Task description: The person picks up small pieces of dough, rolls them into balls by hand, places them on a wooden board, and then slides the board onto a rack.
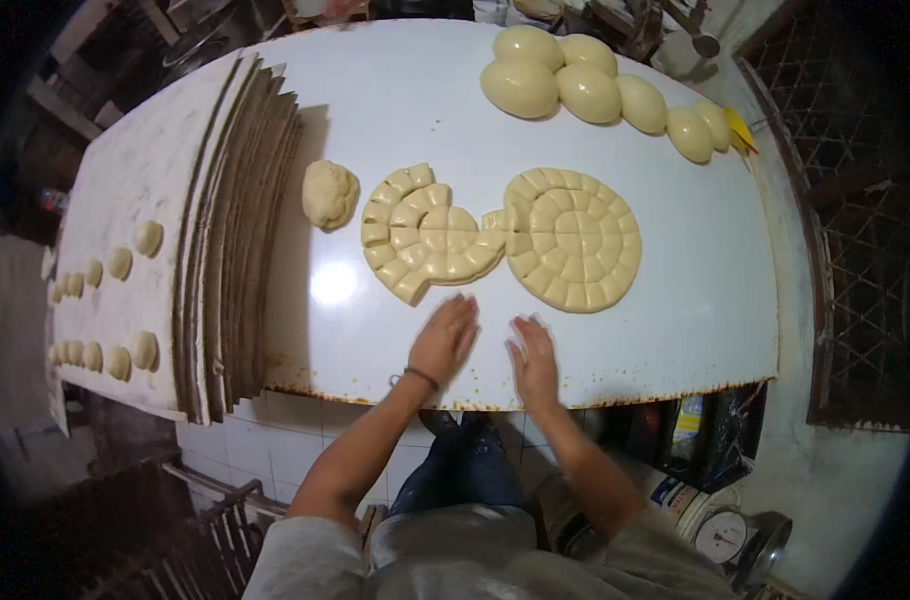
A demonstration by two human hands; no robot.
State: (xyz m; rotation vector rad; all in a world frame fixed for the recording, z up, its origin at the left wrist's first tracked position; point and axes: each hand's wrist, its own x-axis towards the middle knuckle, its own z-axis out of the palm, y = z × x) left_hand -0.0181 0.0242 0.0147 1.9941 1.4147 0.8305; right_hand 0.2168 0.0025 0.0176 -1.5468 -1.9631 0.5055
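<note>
My left hand (445, 335) is palm down just below the partly broken-up disc of cut dough (415, 262), fingers stretched out, slightly blurred. My right hand (532, 350) is over the white tabletop (675, 310) a little apart from it, fingers extended and thumb out, also blurred, with nothing visible in it. A round dough disc (573, 238), cut into rings of small pieces, lies above my right hand, linked to the broken one by a few loose pieces. A rough lump of dough (329, 195) sits to the left of both discs.
At the left, a tall stack of worn boards (145, 290) carries two rows of small dough balls (145, 350). Several large smooth dough balls (588, 97) line the back right beside a yellow scraper (739, 130). A metal grille (855, 300) borders the right; a dial scale (720, 535) stands below.
</note>
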